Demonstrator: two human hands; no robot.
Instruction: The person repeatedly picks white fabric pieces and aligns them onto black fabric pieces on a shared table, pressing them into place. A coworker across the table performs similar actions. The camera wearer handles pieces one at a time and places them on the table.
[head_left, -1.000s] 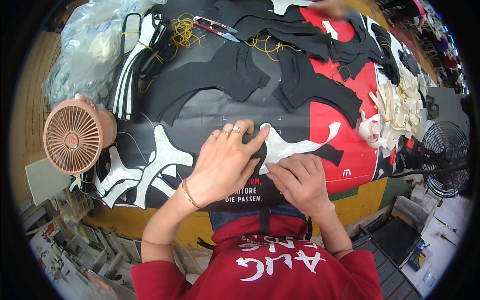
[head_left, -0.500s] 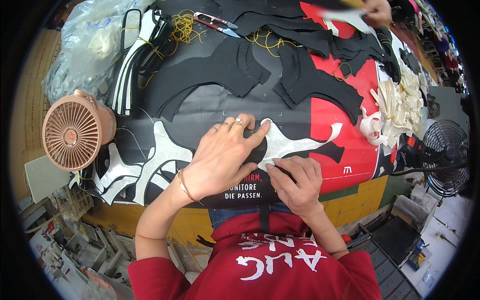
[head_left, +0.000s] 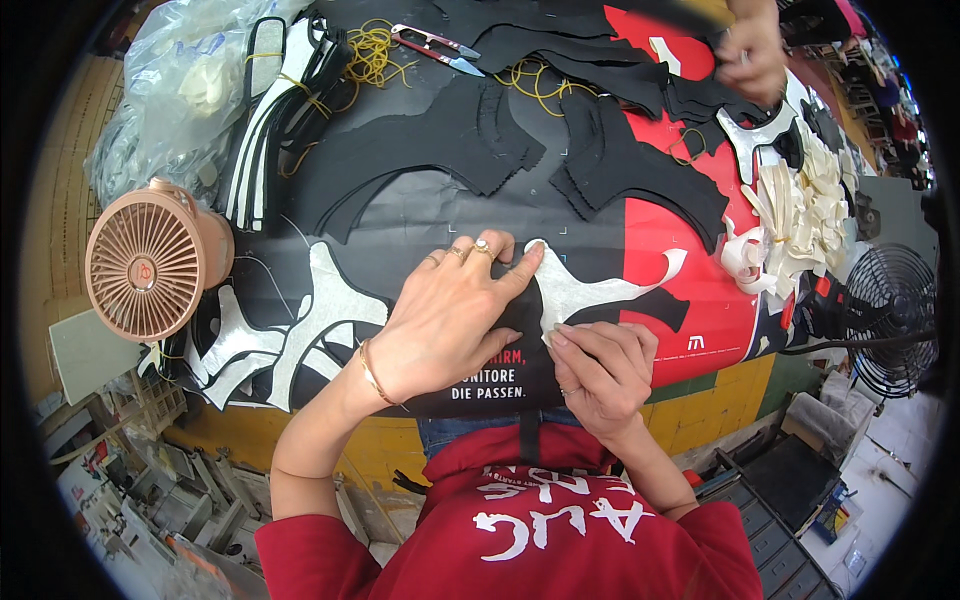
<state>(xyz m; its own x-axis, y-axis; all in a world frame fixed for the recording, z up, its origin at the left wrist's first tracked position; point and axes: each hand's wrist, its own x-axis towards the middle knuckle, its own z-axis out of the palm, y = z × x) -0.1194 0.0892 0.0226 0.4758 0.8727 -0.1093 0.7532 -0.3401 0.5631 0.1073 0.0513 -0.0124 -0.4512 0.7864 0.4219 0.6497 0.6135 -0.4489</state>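
Observation:
A curved white fabric piece lies over a matching black fabric piece near the front of the table. Its upper tip is under the outstretched index finger of my left hand, whose thumb is spread apart and whose other fingers bend loosely. Thumb and fingers of my right hand pinch the white piece's lower end. Beside my left wrist, more white pieces lie over black ones.
A pink fan stands at left, beside bundled strips. Further back lie thread snips, yellow ties and stacked black pieces. White strips and a black fan are at right. Another person's hand works at the far right.
My right hand has drawn the white piece's lower end slightly right, away from my left thumb. The other person's hand has moved nearer, and a white piece now lies by the strips.

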